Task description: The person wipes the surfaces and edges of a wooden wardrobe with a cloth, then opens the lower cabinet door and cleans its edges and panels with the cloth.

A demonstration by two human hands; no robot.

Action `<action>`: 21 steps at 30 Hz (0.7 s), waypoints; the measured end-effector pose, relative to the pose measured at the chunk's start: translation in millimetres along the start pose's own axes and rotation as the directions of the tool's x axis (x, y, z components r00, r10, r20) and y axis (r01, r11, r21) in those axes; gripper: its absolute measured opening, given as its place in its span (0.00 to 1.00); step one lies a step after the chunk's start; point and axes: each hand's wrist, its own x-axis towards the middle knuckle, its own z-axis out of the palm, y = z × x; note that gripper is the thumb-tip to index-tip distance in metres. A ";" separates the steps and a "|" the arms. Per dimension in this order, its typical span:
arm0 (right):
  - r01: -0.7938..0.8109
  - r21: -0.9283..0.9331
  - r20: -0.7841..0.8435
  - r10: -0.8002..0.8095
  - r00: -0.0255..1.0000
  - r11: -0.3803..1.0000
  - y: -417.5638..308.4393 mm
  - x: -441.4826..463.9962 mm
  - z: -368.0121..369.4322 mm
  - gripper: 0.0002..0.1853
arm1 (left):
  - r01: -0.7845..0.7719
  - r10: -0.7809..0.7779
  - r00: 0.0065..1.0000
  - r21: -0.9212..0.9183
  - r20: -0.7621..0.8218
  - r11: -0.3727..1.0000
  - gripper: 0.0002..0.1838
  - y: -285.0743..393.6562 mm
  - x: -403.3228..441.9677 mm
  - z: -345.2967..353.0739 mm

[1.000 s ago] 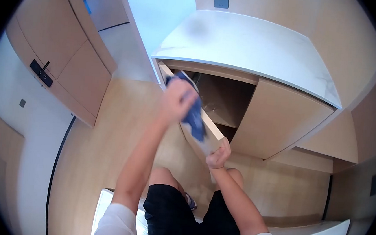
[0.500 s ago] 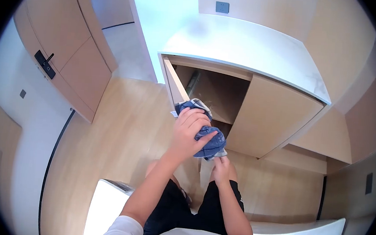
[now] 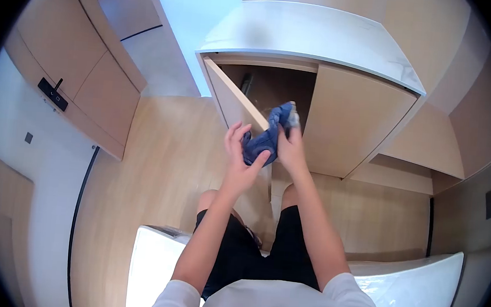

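A crumpled dark blue cloth (image 3: pixel 263 143) with a pale patterned edge is stretched between my two hands, in front of the cabinet. My left hand (image 3: pixel 241 163) holds its lower left end, thumb on the near side and fingers curled loosely behind. Higher up on the right, my right hand (image 3: pixel 293 151) pinches the cloth near its pale edge. Just beyond the cloth stands the cabinet's swung-out left door (image 3: pixel 233 95); I cannot tell whether the cloth touches it. The door's lower near corner is partly hidden by the cloth and my hands.
The cabinet has a white marbled top (image 3: pixel 301 34) and a closed right door (image 3: pixel 357 125). Its left compartment (image 3: pixel 268 86) is dark inside. A wooden room door (image 3: pixel 84 71) with a black lock is at the left. I sit on a white glossy seat (image 3: pixel 413 288).
My right hand has moved up from the cloth's bottom to its upper right end. My left hand has shifted down to the lower left end. The view has tilted slightly.
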 end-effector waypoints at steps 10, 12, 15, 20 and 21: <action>-0.138 -0.047 0.277 0.145 0.950 0.989 123.7 22.7 0.9 0.16 | 0.079 -0.083 0.994 0.066 0.064 0.995 0.53 -8.5 -9.1 14.4; -0.126 -0.376 0.112 0.180 0.977 0.918 79.1 10.1 12.5 0.19 | 0.006 -0.013 0.999 0.135 0.047 0.991 0.53 -4.3 -3.3 4.6; 0.142 -0.613 -0.094 -0.249 0.964 0.777 60.9 -3.2 33.7 0.18 | -0.237 0.261 0.965 0.309 -0.039 0.921 0.34 -9.9 14.6 -14.3; -0.040 0.018 0.201 0.036 0.979 0.999 80.6 -35.6 72.8 0.18 | -0.411 0.394 0.911 0.170 0.124 0.896 0.16 5.3 74.1 -58.4; -0.041 0.154 0.200 0.009 0.980 0.987 90.9 -48.1 81.9 0.18 | -0.449 0.419 0.878 0.094 0.232 0.889 0.18 -1.2 78.2 -66.6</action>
